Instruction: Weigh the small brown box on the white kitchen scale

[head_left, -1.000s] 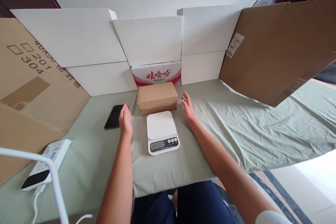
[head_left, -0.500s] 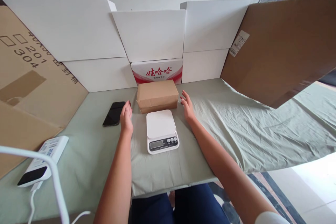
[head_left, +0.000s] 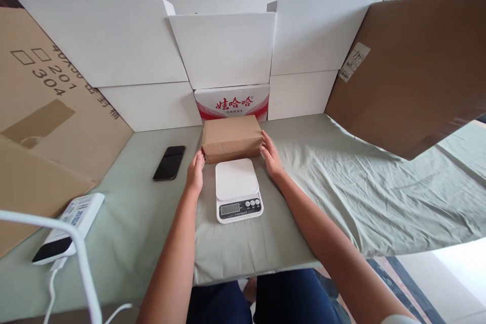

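Parcel ends behind both hands' fingers.

Parcel: brown paper wrap, matt, faintly creased, with glossier tape along its seam.
Scale: smooth white plastic, satin platform (dark glossy display window at the front).
Phone: black glass, glossy.
Bench: pale green cloth cover, matt, rumpled into folds.
White boxes: smooth matt card.
Cardboard sheets: raw brown cardboard, dull.
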Motion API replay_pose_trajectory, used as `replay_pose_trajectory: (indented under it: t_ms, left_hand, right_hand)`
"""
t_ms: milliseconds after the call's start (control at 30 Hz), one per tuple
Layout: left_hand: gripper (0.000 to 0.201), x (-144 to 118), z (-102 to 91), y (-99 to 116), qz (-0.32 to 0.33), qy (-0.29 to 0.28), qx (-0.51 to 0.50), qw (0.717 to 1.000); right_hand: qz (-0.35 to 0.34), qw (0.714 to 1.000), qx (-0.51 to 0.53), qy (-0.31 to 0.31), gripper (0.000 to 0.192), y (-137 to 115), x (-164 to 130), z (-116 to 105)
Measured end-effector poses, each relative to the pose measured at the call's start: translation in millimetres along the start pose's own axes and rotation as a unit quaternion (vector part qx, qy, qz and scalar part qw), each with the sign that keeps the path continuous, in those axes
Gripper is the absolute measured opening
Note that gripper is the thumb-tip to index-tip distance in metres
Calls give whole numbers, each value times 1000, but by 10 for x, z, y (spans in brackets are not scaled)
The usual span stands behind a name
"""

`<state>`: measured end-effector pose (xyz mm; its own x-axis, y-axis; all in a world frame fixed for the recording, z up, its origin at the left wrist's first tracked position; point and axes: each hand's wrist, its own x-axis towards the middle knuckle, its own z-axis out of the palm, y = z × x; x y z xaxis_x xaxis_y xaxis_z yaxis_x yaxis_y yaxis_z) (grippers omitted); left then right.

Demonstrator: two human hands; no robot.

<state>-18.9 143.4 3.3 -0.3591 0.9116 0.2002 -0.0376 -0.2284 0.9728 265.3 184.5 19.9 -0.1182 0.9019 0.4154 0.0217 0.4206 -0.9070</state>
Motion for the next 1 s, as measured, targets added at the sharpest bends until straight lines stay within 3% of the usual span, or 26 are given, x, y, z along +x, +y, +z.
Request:
replay_pose_trajectory:
  t_ms: [467,700,833,1000]
  left_hand:
    - [82,-49,5,-17,4,-9,6,1000]
    - [78,-124,-42,101,62,-10,32,998]
    - [85,-397,-37,296,112,-18,24,993]
    - [91,-980,-94,451,131,-20,17,991]
  right_hand:
    - [-3,1000,-7,-15,94,-3,4,41]
    - [-52,999,-4,-9,90,-74,-15,113]
    - [-94,995,-32,-1,89,-205,-155,84]
    - [-110,990,-83,-20,82,-348,-690,-57]
